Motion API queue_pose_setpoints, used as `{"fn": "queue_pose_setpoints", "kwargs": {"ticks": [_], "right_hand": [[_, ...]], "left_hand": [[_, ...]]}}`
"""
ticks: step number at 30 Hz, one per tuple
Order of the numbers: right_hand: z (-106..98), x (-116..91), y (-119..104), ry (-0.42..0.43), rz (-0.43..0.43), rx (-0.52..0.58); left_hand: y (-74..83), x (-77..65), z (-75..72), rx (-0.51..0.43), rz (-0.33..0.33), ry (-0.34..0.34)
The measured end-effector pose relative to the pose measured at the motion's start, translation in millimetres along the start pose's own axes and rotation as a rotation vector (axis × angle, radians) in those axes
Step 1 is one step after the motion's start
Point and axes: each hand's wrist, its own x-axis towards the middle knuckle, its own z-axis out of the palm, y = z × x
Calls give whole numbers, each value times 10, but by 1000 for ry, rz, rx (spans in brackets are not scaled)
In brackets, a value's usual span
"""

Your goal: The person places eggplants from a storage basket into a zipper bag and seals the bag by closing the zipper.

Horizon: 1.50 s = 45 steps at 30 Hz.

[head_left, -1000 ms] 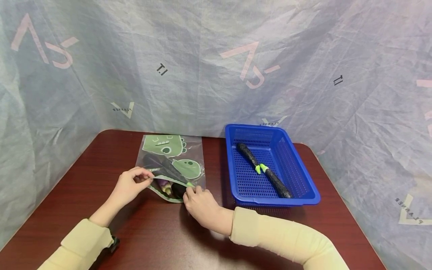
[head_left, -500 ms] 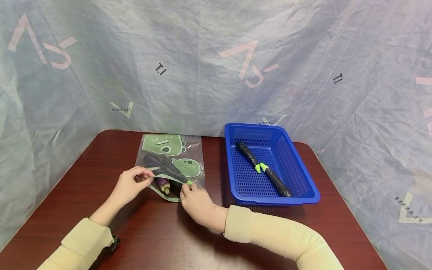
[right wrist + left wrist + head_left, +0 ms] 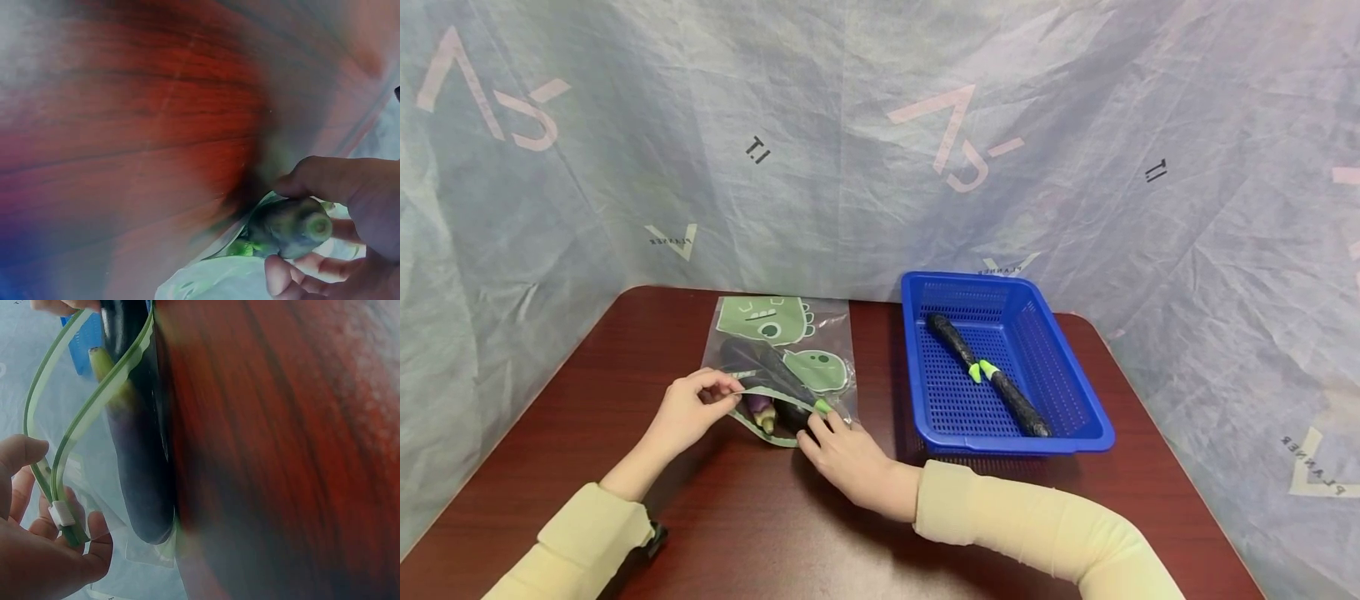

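Observation:
A clear zip bag (image 3: 837,321) with green cartoon prints lies flat on the table, its mouth parted toward me. My left hand (image 3: 692,412) pinches the left end of the mouth, by a white slider (image 3: 61,514) in the left wrist view. Inside the bag are a purple eggplant (image 3: 764,413) with a pale stem, a darker eggplant (image 3: 792,415), and a long one (image 3: 767,367) with a bright green tip, seen through the film. My right hand (image 3: 853,467) is at the mouth's right side. In the right wrist view its thumb and fingers hold an eggplant's stem end (image 3: 287,226).
A blue plastic basket (image 3: 1000,446) stands on the right of the reddish-brown table (image 3: 737,533). Two long dark eggplants, one behind (image 3: 951,337) and one in front (image 3: 1018,405), lie in it with green tips meeting. Grey printed cloth (image 3: 842,208) hangs around the table.
My right hand shifts slightly left and then back right at the bag's mouth, and its fingers look a little straighter. More of the dark eggplant shows. My left hand stays in place.

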Motion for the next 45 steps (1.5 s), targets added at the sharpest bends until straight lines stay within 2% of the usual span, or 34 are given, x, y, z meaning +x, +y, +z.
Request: {"fn": "queue_pose_setpoints", "kwargs": {"ticks": [9,20,30,39,45], "right_hand": [[-69,-137,139,-56,-75,63],[-76,-206,225,72,-132,19],[-88,-118,169,116,-128,30],[-62,11,154,75,-111,17],[3,81,146,64,-104,17]], "left_hand": [[4,1,11,1,18,4],[-2,-6,15,5,14,10],[-8,0,18,9,4,11],[-7,2,38,9,23,14],[18,-5,44,-1,-2,7]]}}
